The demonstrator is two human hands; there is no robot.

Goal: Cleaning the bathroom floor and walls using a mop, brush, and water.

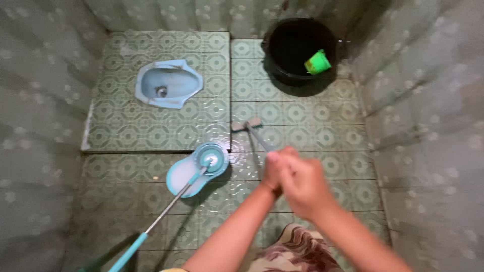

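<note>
Green-tiled floor (312,121) getting scrubbed: left hand (276,171) and right hand (302,184) both clenching the brush handle (259,137), stacked for downward leverage.

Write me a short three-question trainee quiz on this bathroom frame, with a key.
1. True or false: both hands grip the handle of the floor brush.
2. Where does the green scoop sit? A) in the black bucket B) on the squat toilet C) in the mop bucket
3. What stands in the blue mop bucket?

Key: 1 true. 2 A. 3 The mop, its handle leaning toward the lower left.
</note>
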